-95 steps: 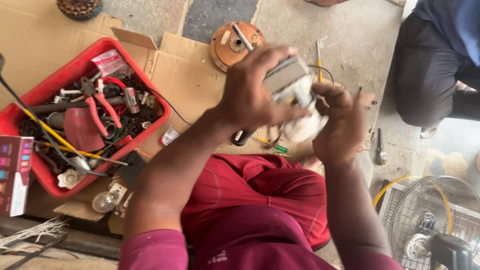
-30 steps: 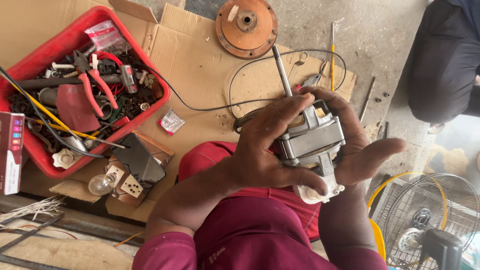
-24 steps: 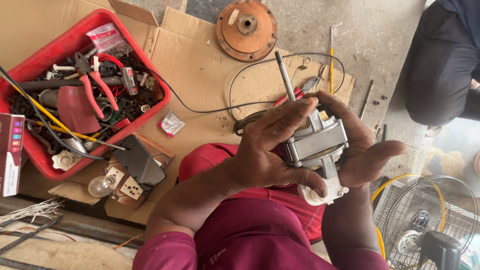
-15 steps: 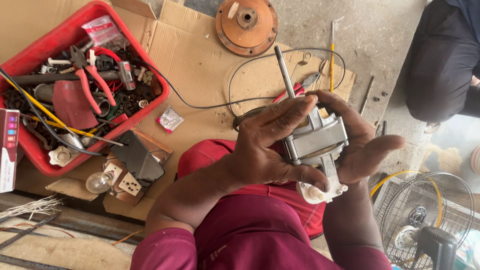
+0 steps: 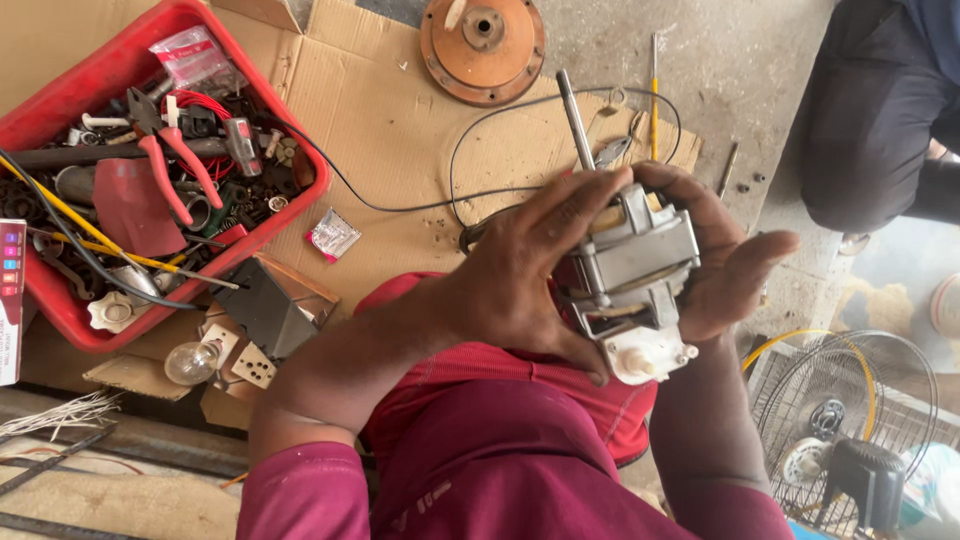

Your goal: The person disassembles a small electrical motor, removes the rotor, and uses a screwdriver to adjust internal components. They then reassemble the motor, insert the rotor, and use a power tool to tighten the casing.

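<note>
I hold a grey metal fan motor (image 5: 640,262) between both hands above my lap. Its steel shaft (image 5: 574,118) sticks out away from me, and a white plastic gear housing (image 5: 645,355) faces me. My left hand (image 5: 535,270) wraps the motor's left side, fingers spread over its top. My right hand (image 5: 720,255) cups the right side with the palm against the casing. A black cable (image 5: 420,195) runs from the motor across the cardboard (image 5: 400,120).
A red tray (image 5: 270,120) at left holds red-handled pliers (image 5: 165,160), wires and small parts. A round orange rotor disc (image 5: 483,45) lies at the top. A light bulb (image 5: 190,362) rests lower left, a fan grille (image 5: 850,430) lower right. Another person's dark-trousered leg (image 5: 870,120) is at the upper right.
The motor has come down from in front of the camera to a lower hold with its shaft pointing away. Over the last second the hands and motor barely move.
</note>
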